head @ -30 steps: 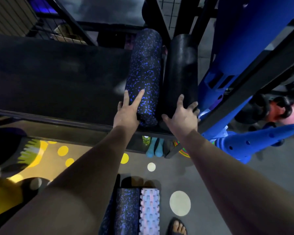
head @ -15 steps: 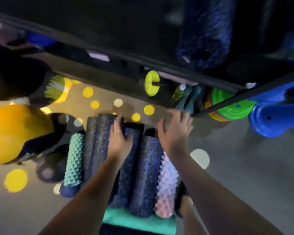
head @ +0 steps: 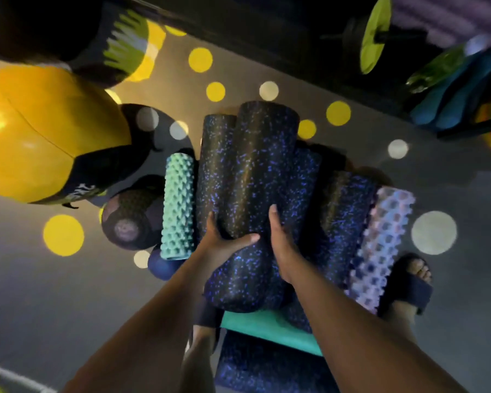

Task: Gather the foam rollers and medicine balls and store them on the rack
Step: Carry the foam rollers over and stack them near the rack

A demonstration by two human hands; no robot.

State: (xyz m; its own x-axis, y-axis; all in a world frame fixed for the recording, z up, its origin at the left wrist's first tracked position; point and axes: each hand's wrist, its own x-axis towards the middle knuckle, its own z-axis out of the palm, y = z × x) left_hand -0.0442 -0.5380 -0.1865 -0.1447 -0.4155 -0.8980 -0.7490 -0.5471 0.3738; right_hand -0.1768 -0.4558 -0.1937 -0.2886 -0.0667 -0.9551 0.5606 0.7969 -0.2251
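Both hands, left hand [head: 224,245] and right hand [head: 281,245], have their fingers clamped around one blue-speckled foam roller [head: 250,199]; beside the left fingers lies a green knobbed roller [head: 177,202].

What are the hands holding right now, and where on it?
Both hands, left and right, clasp the speckled foam roller on opposite sides, near its near end.

Long black foam roller with blue speckles [head: 253,194], cylindrical, gripped at its near half from both sides, far end pointing away, resting atop similar speckled rollers. Left of the grip: short mint-green knobbed foam roller [head: 178,205], lying parallel on the floor. Further left: yellow-and-black medicine ball [head: 40,134] and small dark textured ball [head: 131,219]. Right of the grip: pale lilac knobbed foam roller [head: 380,245], lying parallel.
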